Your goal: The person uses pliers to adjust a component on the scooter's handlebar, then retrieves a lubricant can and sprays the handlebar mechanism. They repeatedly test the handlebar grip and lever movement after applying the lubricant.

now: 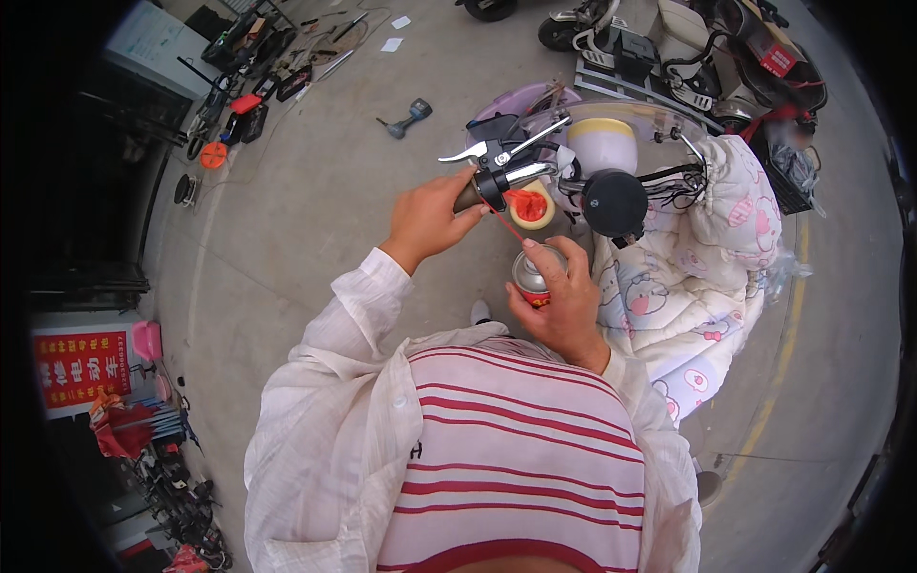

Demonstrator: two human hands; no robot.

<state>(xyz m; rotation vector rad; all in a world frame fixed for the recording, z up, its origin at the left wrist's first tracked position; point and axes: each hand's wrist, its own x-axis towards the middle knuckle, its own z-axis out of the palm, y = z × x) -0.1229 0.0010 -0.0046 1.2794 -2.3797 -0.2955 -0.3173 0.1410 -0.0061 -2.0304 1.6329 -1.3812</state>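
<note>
My left hand (432, 218) is closed around the dark handlebar grip (467, 199) on the left side of a scooter. A silver brake lever (464, 155) sticks out just beyond my fingers. In my right hand (565, 304) is a spray can (528, 278), held upright with the index finger over its top. From its nozzle a thin red straw (507, 225) points toward the inner end of the grip and the lever mount (492, 181). Whether any spray comes out cannot be seen. A round black part (614, 204) sits at the middle of the handlebar.
A quilted, cartoon-patterned cover (669, 315) hangs over the scooter's right side. A cordless drill (407, 118) lies on the concrete floor ahead. Tools and cables spread around a red case (246, 103) at far left. More scooters, one with a dark frame (635, 57), stand far right.
</note>
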